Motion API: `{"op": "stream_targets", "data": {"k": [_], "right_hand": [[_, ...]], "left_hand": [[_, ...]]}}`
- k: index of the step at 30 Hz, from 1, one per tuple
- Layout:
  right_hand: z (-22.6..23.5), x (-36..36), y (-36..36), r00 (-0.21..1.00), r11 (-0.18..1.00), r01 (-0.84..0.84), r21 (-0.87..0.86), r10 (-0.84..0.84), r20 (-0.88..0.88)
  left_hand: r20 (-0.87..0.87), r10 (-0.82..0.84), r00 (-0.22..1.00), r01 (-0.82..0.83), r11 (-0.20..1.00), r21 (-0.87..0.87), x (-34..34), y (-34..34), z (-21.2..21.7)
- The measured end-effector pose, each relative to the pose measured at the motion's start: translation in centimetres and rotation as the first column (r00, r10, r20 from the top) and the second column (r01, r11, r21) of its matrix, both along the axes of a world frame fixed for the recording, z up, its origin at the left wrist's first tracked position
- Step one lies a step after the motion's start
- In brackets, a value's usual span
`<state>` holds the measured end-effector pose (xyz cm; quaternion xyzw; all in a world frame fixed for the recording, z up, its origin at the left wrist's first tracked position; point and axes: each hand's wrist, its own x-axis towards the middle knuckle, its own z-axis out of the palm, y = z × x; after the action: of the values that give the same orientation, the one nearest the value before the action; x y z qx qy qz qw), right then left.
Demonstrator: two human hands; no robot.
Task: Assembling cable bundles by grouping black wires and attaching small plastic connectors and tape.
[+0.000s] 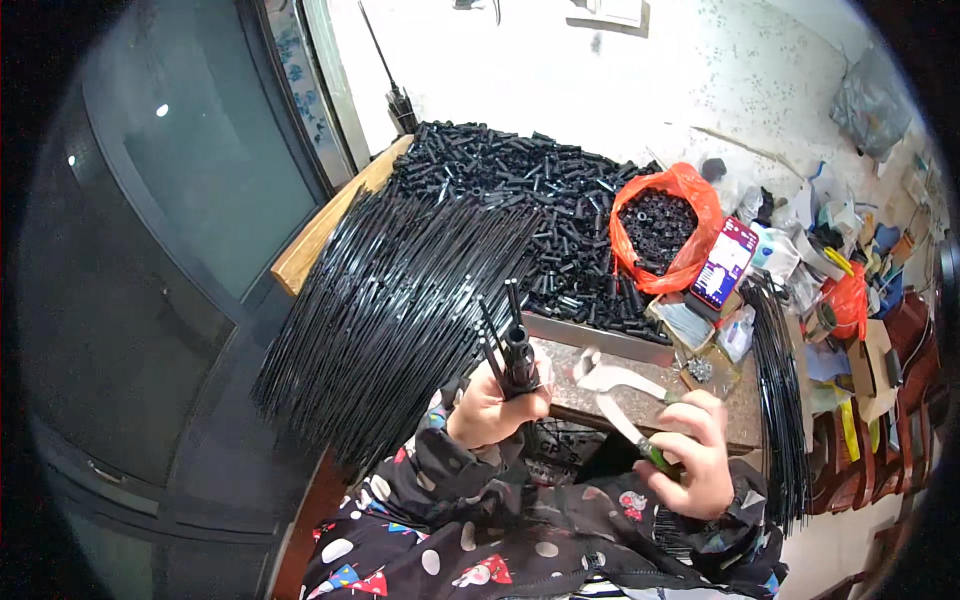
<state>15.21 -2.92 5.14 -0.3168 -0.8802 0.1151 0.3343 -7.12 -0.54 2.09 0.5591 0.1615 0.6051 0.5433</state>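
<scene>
My left hand is closed around a black tubular part with an open round end facing up. A few thin black rods stick up beside the tube, from the same grip. To the right, my right hand holds a plier-like hand tool with two pale, spread arms and a green grip. Motion blurs part of the tool. Its pale end points toward the left hand, apart from the tubular part. A large bundle of long thin black rods lies left of my left hand.
Behind my hands is a heap of short black tubes. A red plastic bag of small black rings and a phone sit to the right. More black rods hang over the table's right side, near clutter and a cardboard box.
</scene>
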Motion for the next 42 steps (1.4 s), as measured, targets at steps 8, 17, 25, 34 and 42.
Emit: {"op": "stream_targets", "data": {"k": [8, 17, 25, 34, 42], "right_hand": [[0.6, -0.6, 0.5, 0.973, 0.645, 0.185, 0.741, -0.229, -0.044], [-2.3, -0.4, -0.5, 0.809, 0.268, -0.569, -0.777, 0.014, -0.587], [-4.3, -3.3, 0.1, 0.886, 0.108, -0.453, -0.885, 0.163, -0.433], [-2.6, -2.2, -0.5, 0.948, 0.355, -0.316, -0.88, 0.166, -0.273], [-3.9, -1.6, 0.1, 0.975, 0.986, 0.165, 0.012, -0.161, -0.15]], "left_hand": [[0.001, 0.133, 0.991, -0.133, 0.99, -0.047, 0.5, 0.2, 0.2], [0.016, 0.296, 0.955, -0.296, 0.955, -0.018, 0.2, -0.7, 0.7], [0.052, 0.19, 0.98, -0.185, 0.978, -0.095, 1.7, -1.0, 2.1], [-0.039, 0.292, 0.956, -0.294, 0.953, -0.076, 0.9, -0.2, 2.2], [-0.304, 0.389, 0.869, -0.385, 0.92, 0.079, 1.1, -0.3, 1.8]]}}
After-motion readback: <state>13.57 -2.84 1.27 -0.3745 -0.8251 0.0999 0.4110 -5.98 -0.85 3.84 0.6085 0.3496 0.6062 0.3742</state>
